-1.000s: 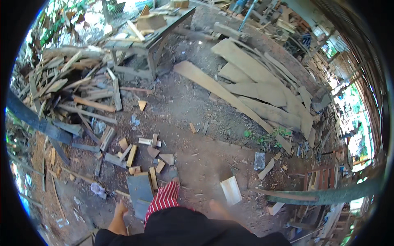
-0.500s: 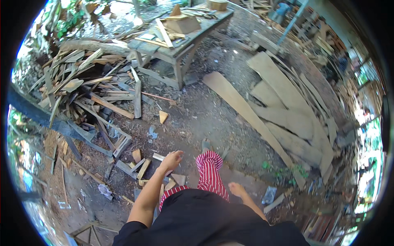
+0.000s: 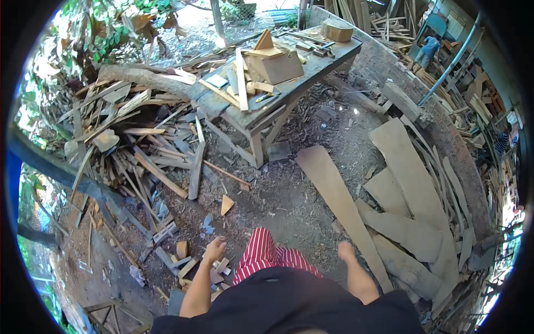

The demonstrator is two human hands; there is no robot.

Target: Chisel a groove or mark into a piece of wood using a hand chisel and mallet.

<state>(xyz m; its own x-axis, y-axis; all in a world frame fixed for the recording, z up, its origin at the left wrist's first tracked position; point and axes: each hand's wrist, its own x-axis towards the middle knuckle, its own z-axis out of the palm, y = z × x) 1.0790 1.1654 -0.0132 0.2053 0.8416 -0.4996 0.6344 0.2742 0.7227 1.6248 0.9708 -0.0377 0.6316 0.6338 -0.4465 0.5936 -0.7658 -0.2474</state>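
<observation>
My left hand (image 3: 214, 247) hangs at my left side above scattered wood offcuts (image 3: 187, 264). It holds nothing, and its fingers are loosely curled and apart. My right hand (image 3: 346, 250) hangs at my right side near a long, thin brown board (image 3: 337, 192) lying on the ground. Its fingers are turned away and hidden. Ahead stands a wooden workbench (image 3: 245, 119). It carries a wedge-shaped wooden block (image 3: 276, 68), a thick block (image 3: 337, 30), loose strips and a small yellow-and-black tool (image 3: 266, 97).
A heap of scrap wood (image 3: 133, 139) lies left of the bench. To the right, wide flat boards (image 3: 411, 178) are spread on the ground beside a low brick wall (image 3: 439, 128). A blue pole (image 3: 453, 61) leans there. Farther off, a person in blue (image 3: 428, 49) bends over.
I have moved forward, and the workbench and boards appear nearer. My right hand has swung forward and out to the right; my left hand sits lower in view.
</observation>
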